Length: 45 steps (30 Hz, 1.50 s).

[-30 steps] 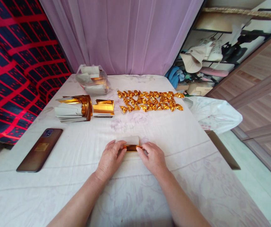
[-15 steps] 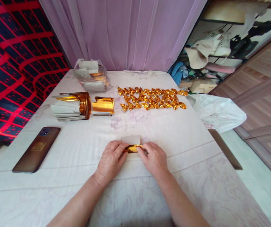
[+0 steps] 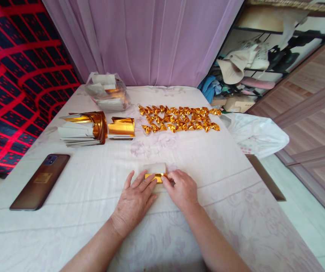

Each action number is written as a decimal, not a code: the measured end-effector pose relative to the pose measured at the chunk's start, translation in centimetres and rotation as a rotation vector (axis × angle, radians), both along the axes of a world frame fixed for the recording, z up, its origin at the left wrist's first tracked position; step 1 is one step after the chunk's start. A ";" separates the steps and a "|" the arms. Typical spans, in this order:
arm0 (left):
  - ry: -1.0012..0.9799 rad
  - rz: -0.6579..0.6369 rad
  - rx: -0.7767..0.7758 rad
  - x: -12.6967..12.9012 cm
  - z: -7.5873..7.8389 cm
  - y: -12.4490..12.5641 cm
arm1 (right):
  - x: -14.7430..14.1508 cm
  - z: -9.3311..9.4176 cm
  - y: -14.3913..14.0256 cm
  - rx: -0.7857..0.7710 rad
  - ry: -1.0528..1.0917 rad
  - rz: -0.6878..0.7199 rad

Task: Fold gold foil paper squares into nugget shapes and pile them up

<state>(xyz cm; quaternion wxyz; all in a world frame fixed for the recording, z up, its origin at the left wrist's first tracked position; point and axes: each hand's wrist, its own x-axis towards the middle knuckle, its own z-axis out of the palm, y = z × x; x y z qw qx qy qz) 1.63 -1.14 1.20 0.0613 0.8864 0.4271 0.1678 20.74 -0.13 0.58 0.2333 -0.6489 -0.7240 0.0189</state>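
A small gold foil paper [image 3: 155, 172], white on its upper flap, lies on the white cloth in front of me. My left hand [image 3: 135, 200] rests flat with its fingers spread, the fingertips pressing on the paper's left end. My right hand [image 3: 181, 189] is curled, pinching the paper's right end against the cloth. Further back lie several folded gold ingot shapes [image 3: 179, 119] in rows. To the left sit a stack of gold foil sheets [image 3: 83, 128] and one loose curled gold sheet [image 3: 121, 127].
A dark phone [image 3: 39, 181] lies at the left. A clear bag of paper sheets [image 3: 107, 92] stands at the back by the purple curtain. A white plastic bag [image 3: 256, 132] hangs off the table's right edge, with cluttered shelves behind it.
My left hand has opened from a curled pinch to flat, spread fingers pressing the paper. The right hand keeps its pinch. The view shifted slightly.
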 end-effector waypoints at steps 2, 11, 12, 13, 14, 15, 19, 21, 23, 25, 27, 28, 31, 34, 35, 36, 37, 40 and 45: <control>0.000 0.007 0.004 0.0 -0.2 -0.1 | 0.0 0.0 0.0 0.000 0.004 -0.001; 0.000 0.003 -0.027 -0.2 -0.8 -0.1 | 0.0 0.0 -0.1 -0.007 0.003 -0.014; 0.000 0.003 -0.030 -0.2 -0.9 -0.1 | 0.0 0.0 -0.1 -0.006 0.005 -0.019; -0.001 0.004 -0.032 -0.2 -0.9 -0.1 | 0.0 0.0 -0.1 -0.005 0.006 -0.024; -0.001 0.006 -0.033 -0.2 -0.9 -0.1 | 0.0 0.0 -0.1 -0.003 0.006 -0.027; 0.000 0.007 -0.034 -0.2 -1.0 -0.1 | 0.0 0.0 -0.1 -0.001 0.004 -0.030; 0.013 0.014 -0.028 -0.2 -1.1 -0.1 | 0.0 0.0 -0.1 0.005 0.000 -0.031; 0.021 0.016 -0.020 -0.2 -1.0 -0.1 | 0.0 0.0 -0.1 0.000 -0.001 -0.034; 0.028 0.016 -0.013 -0.2 -1.0 -0.1 | 0.0 0.0 0.0 -0.009 -0.005 -0.037; 0.033 0.014 -0.003 -0.1 -0.9 -0.1 | 0.0 0.0 0.0 -0.012 -0.013 -0.040; 0.039 0.015 0.009 -0.1 -0.9 -0.2 | 0.0 -0.1 0.0 -0.008 -0.025 -0.041; 0.044 0.017 0.015 0.0 -0.9 -0.2 | 0.0 -0.1 0.0 -0.004 -0.031 -0.041; 0.072 0.039 0.040 0.2 -0.9 -0.4 | 0.0 0.0 0.0 0.007 -0.046 -0.045; 0.092 0.083 0.080 0.4 -0.9 -0.7 | -0.1 0.1 0.0 0.001 -0.059 -0.057; 0.095 0.094 0.099 0.5 -0.8 -0.8 | -0.1 0.2 0.0 -0.001 -0.061 -0.058; 0.097 0.102 0.116 0.5 -0.8 -0.9 | -0.1 0.2 0.0 -0.003 -0.061 -0.058; 0.102 0.107 0.130 0.5 -0.8 -1.0 | -0.1 0.2 0.0 -0.003 -0.060 -0.057; 0.126 0.111 0.143 0.4 -0.7 -1.1 | -0.1 0.2 0.0 -0.004 -0.057 -0.058; 0.141 0.101 0.118 0.2 -0.8 -1.0 | 0.0 0.0 0.1 -0.006 -0.060 -0.055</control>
